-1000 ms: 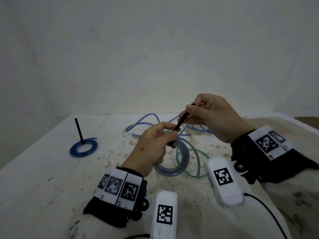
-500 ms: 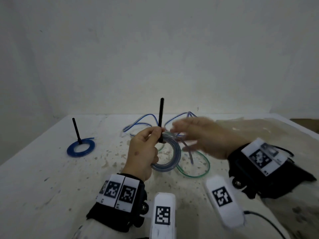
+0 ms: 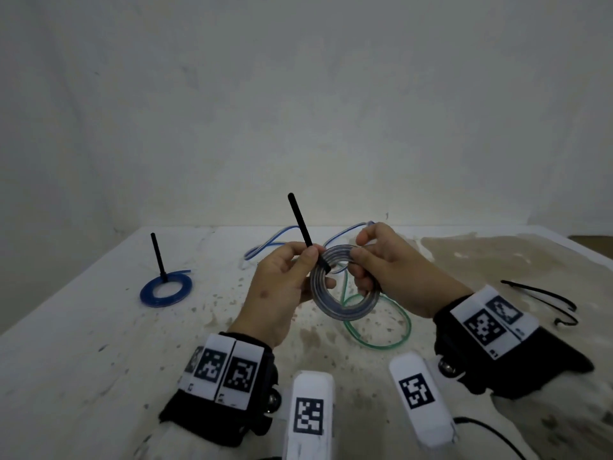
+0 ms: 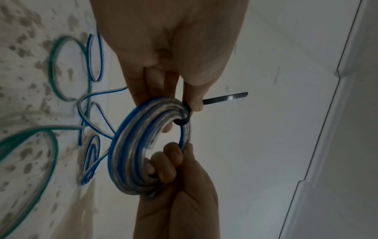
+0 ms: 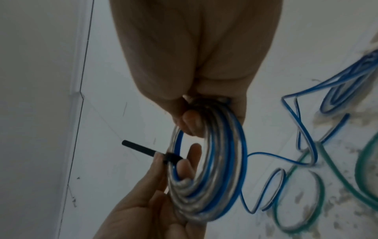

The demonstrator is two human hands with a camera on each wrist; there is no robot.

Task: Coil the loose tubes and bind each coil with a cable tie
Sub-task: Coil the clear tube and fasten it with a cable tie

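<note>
A coil of clear and blue tube hangs between both hands above the table. A black cable tie wraps its upper left side, with the stiff tail pointing up and left. My left hand pinches the coil at the tie. My right hand grips the coil's right side, fingers through the hole. In the left wrist view the coil shows the tie sticking out past the left hand's thumb. From the right wrist the coil and tie tail show below the right hand.
A bound blue coil with an upright tie tail lies at the table's left. Loose blue-and-white tube and a green tube sprawl under and behind the hands. Spare black cable ties lie at the right. A white wall stands behind the table.
The right hand let go of the tie tail, swung down and now grips the coil's right side. The coil was raised and turned to face me; the tail now stands up.
</note>
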